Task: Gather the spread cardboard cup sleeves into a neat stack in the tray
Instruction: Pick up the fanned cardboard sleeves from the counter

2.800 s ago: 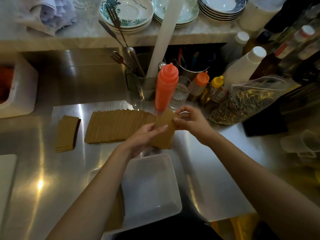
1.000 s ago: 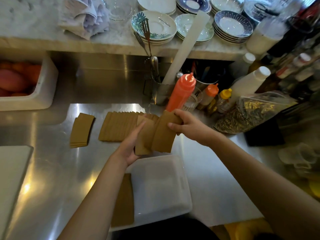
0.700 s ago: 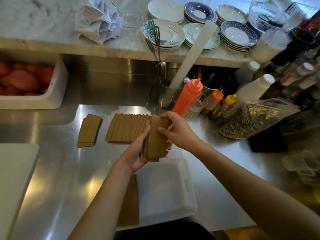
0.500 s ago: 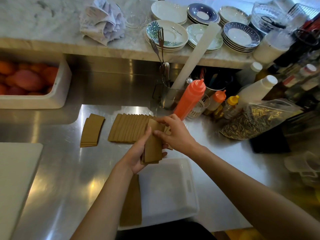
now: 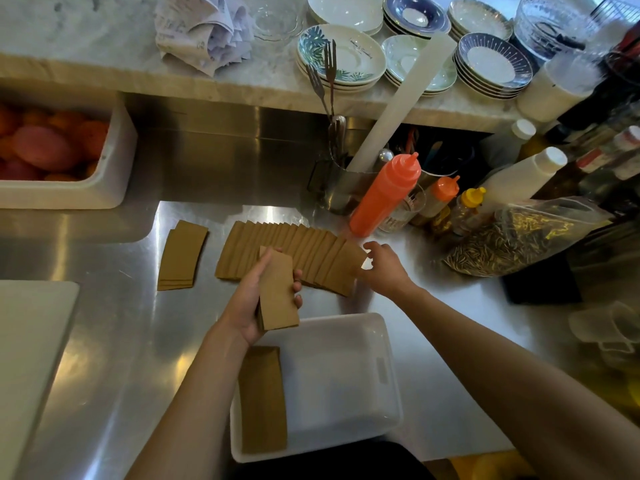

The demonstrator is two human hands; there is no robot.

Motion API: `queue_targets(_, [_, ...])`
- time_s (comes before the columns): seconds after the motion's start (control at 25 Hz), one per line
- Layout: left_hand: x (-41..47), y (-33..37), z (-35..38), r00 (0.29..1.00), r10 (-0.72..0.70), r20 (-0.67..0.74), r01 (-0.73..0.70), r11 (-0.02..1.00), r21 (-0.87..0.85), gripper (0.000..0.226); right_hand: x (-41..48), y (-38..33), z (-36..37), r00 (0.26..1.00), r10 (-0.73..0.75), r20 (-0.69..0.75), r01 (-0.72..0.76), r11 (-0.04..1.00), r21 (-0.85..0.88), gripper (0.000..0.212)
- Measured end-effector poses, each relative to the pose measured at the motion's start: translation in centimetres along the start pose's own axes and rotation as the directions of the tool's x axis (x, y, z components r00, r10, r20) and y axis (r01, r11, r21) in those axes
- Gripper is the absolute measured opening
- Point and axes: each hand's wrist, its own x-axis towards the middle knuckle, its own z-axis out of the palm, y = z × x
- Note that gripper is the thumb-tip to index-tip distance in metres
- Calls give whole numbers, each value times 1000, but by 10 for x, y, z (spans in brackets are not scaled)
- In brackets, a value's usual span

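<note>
— while the left hand grips a bundle of sleeves, where does that bundle sit?
— above the far edge of the tray, thumb on one side, fingers curled round the other. right hand: fingers curled at the right end of the fanned row on the worktop; pinching or only touching, cannot tell.
— count of sleeve groups?
— four: bundle in hand; fanned row just beyond it; small pile, left of the row and apart from it; flat stack inside the tray, against its left wall. trays: one. sleeves in the row overlap too closely to count.
</note>
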Motion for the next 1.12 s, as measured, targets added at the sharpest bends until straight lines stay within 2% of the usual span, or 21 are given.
queue_targets(0.12, [-3,2,-1,1000,8,2,-8,999,-49,28,15,-2,5,1000,15,-28,-17,995,-93,76])
queue_targets(0.24, [-6,3,-5,1000,4,11,-3,999,-54,28,24,-4,14,999,45,-1,-45,998,-31,78])
queue_targets(0.32, [-6,5,-7,1000,3,16,-2,999,-46,30,27,-4,20,998,64,10,-63,995,-77,82])
queue_targets(0.44, [-4,9,-10,1000,8,25,-7,999,-36,33,28,-1,23,996,62,-58,-69,988,-141,88])
queue_targets(0.52, [0,11,-12,1000,9,24,-8,999,-32,36,25,1,21,993,69,-99,-72,997,-19,89])
queue_targets(0.64, [6,13,-13,1000,13,27,-12,999,-40,39,22,4,16,996,83,-12,-78,965,249,84])
queue_targets(0.72, [8,12,-12,999,18,26,-17,999,-35,38,21,3,13,996,74,41,-83,948,306,83])
queue_targets(0.88, [6,9,-9,999,12,36,-11,999,-31,35,31,-3,13,997,29,67,-45,969,244,90])
queue_targets(1.04, [2,9,-10,999,14,45,-13,999,-34,36,39,-5,21,997,52,54,-60,987,149,82])
queue_targets(1.12, [2,10,-12,999,17,48,-15,999,-30,38,37,-6,22,997,72,40,-77,987,142,86])
